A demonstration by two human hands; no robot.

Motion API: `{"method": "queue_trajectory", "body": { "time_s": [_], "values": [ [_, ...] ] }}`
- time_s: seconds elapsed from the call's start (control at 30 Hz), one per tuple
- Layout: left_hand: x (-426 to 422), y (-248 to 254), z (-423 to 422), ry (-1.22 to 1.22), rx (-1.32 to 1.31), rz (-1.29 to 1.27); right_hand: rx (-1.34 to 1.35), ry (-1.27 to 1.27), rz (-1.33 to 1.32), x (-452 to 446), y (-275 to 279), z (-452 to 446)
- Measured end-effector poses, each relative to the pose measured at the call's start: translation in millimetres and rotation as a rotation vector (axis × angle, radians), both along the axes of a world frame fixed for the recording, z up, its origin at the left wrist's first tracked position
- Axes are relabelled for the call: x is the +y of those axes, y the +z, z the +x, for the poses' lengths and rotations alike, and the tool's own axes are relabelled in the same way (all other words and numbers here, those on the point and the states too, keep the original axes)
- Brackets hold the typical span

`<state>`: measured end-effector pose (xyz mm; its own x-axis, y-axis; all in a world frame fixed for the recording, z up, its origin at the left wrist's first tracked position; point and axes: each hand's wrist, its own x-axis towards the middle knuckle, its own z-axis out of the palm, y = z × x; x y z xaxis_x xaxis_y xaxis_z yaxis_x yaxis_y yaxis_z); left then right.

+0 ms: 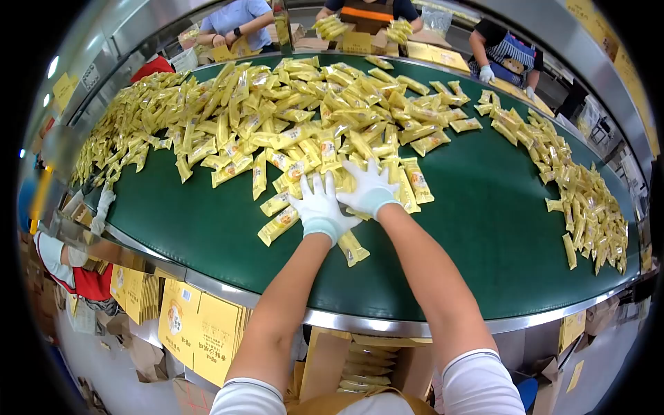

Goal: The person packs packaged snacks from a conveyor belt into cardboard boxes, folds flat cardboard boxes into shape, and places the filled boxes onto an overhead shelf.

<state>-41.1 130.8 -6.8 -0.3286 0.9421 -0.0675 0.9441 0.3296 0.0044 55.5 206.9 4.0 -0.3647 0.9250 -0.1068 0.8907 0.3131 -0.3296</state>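
Both my hands wear white gloves and reach forward over a green conveyor surface [214, 242]. My left hand [321, 209] lies with its fingers spread on several yellow wrapped packets [278, 226]. Close beside it on the right, my right hand [371, 188] rests on more packets, its fingers also apart. One packet [353, 249] sticks out toward me below the hands. A large heap of the same packets [235, 111] spreads beyond my hands and off to the left.
Another row of packets [584, 200] curves along the right side. A metal rim [373, 325] edges the surface; below it stands an open carton [321, 360] with packets inside. Folded yellow cartons [200, 332] stand at the lower left. Several people work around the far and left edges.
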Motion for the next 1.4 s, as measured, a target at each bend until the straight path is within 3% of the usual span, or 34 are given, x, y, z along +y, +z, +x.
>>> {"method": "queue_trajectory", "body": {
  "time_s": [0.03,0.07,0.2,0.3,0.37,0.4,0.5,0.63,0.77,0.8,0.9,0.93,1.07,1.17,1.23,1.3,1.37,1.4],
  "values": [
    [-1,-1,0,-0.002,0.003,-0.002,-0.110,-0.030,-0.060,-3,3,-7],
    [-2,-19,-10,-0.056,0.011,0.091,-0.094,-0.019,-0.009,-4,-5,-7],
    [-19,-16,-25,-0.248,0.017,0.126,-0.074,0.171,-0.191,-7,12,28],
    [-49,-22,-24,-0.465,-0.023,0.179,-0.350,0.372,0.020,-39,3,67],
    [-73,-46,-28,-0.663,-0.138,0.242,-0.287,0.469,0.153,-60,-17,105],
    [-84,-46,-26,-0.648,-0.272,0.282,-0.256,0.513,0.222,-70,-25,123],
    [-95,-49,-27,-0.641,-0.293,0.293,-0.170,0.584,0.222,-102,-27,167],
    [-86,-39,-9,-0.622,-0.033,0.332,-0.090,0.486,0.293,-135,-43,202],
    [-61,-48,1,-0.572,-0.012,0.143,0.024,0.392,0.257,-158,-54,228],
    [-55,-41,0,-0.574,-0.083,0.083,0.084,0.357,0.217,-162,-49,229],
    [-52,-30,-20,-0.699,-0.256,0.244,0.176,0.307,0.125,-169,-38,242],
    [-52,-14,-26,-0.741,-0.483,0.277,0.177,0.315,0.125,-170,-31,244],
    [-81,46,-49,-0.988,-0.568,0.162,0.282,0.415,-0.052,-163,-8,262],
    [-94,32,-59,-1.227,-0.351,0.055,0.593,0.091,-0.151,-162,18,256],
    [-100,6,-58,-1.311,-0.159,-0.136,0.585,0.019,0.005,-154,28,246],
    [-100,-16,-60,-1.296,-0.173,-0.087,0.573,-0.261,-0.036,-146,35,222],
    [-93,-18,-59,-1.277,-0.186,-0.174,0.331,-0.419,0.184,-128,-11,207],
    [-93,-14,-55,-1.258,-0.132,-0.227,0.196,-0.453,0.128,-120,-40,205]
  ]
}}
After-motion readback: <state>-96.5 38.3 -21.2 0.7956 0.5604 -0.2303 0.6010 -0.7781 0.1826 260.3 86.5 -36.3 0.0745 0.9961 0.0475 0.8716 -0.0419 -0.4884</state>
